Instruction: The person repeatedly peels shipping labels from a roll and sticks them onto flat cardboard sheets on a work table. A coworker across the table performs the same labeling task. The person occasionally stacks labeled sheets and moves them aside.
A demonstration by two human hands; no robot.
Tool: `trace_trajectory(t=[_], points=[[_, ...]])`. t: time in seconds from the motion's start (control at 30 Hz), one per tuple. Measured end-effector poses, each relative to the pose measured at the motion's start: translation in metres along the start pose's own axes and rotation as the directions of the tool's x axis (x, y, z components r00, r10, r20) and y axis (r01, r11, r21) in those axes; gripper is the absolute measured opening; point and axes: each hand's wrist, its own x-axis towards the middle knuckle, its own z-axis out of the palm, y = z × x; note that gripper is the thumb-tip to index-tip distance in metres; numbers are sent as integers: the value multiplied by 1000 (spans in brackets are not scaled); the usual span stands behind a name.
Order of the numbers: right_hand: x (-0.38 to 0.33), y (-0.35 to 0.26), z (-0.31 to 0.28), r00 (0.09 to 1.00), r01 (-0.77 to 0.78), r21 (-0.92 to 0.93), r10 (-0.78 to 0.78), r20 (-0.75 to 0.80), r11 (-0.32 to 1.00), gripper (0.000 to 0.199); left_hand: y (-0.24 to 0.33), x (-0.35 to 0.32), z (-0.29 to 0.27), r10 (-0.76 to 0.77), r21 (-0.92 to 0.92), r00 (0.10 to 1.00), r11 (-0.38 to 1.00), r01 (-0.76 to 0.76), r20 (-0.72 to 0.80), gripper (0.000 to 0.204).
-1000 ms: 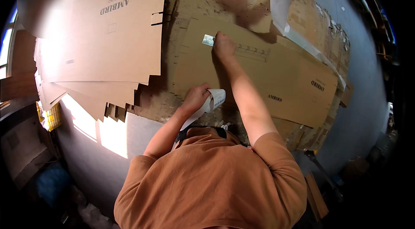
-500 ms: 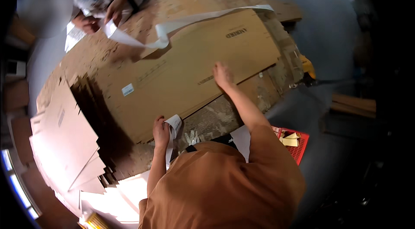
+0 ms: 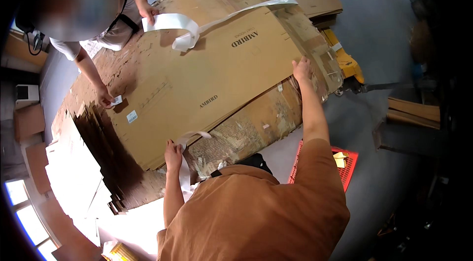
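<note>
A large flat brown cardboard sheet (image 3: 217, 74) with dark print lies on top of the stack before me. A small white label (image 3: 132, 116) is stuck near its left end. My left hand (image 3: 173, 156) is closed on a white label strip (image 3: 185, 175), which curls past the sheet's near edge and hangs toward my body. At the sheet's right near corner, my right hand (image 3: 303, 69) has its fingers bent around the edge. Across the stack, a co-worker's hand (image 3: 149, 14) holds another white label strip (image 3: 170, 22). That person's other hand (image 3: 105, 98) holds a small label (image 3: 117, 100) by the sheet's left end.
Stacked cardboard pieces (image 3: 74, 172) stand at the left in bright light. A red plastic crate (image 3: 351, 167) is on the floor at my right. Beyond the stack's right end are a yellow pallet jack (image 3: 347, 64) and more flat cardboard (image 3: 320, 2).
My right hand has moved right along the sheet to its corner. The co-worker's one hand has come down to the sheet's left end with a label. My left hand still holds its strip.
</note>
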Motion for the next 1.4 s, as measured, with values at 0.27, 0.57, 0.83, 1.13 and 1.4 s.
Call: trace_trajectory(t=[0.27, 0.57, 0.83, 1.13, 1.4], points=[[22, -1, -4, 996, 90, -134, -92, -15, 987, 46, -3, 0, 6, -194, 37, 980, 981, 193, 42, 23], [43, -4, -12, 992, 122, -27, -121, 35, 992, 55, 0, -10, 6, -223, 106, 975, 970, 221, 11, 25], [61, 9, -55, 956, -130, 577, -52, 288, 806, 35, -14, -11, 16, -180, -93, 978, 981, 170, -106, 30], [65, 0, -85, 988, -10, 658, -93, 122, 753, 24, 4, -25, 9, -557, -829, 825, 412, 378, 99, 34], [37, -33, -134, 978, 0, 632, -133, 163, 775, 26, 9, -38, 22, -401, -924, 839, -63, 376, 369, 36]])
